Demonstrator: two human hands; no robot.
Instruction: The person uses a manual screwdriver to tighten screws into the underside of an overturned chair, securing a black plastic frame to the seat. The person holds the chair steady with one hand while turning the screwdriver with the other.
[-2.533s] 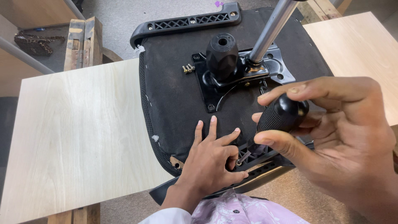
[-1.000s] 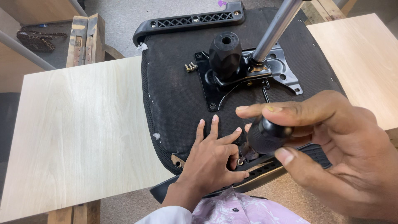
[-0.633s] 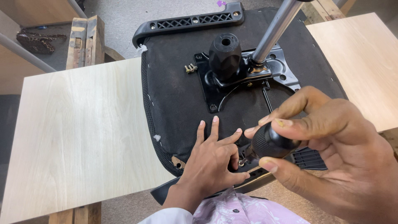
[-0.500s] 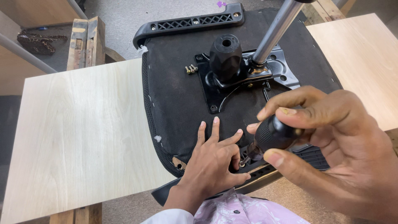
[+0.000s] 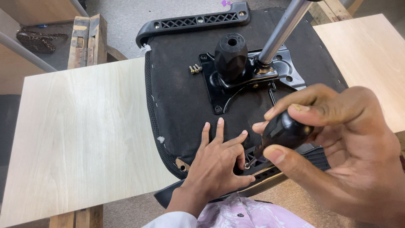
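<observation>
Screwdriver, black-handled, sat gripped in my closed right hand, its tip meeting a screw at the near edge of the upturned black chair seat. My left hand lay flat and open, fingertips steadying that screw. Keeping the shaft upright, pressing firmly, seemed wise. Pale wooden boards lay beneath.

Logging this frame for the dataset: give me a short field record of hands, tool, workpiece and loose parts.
left hand: flat on the upturned chair seat, fingertips by a screw
right hand: gripping the black screwdriver handle, tip at that screw
workpiece: seat underside up, black metal plate with a knob and a chrome rod
armrest: near one under the screwdriver; far one at the seat's far edge
loose parts: small screws on the seat
support: light wooden boards
</observation>
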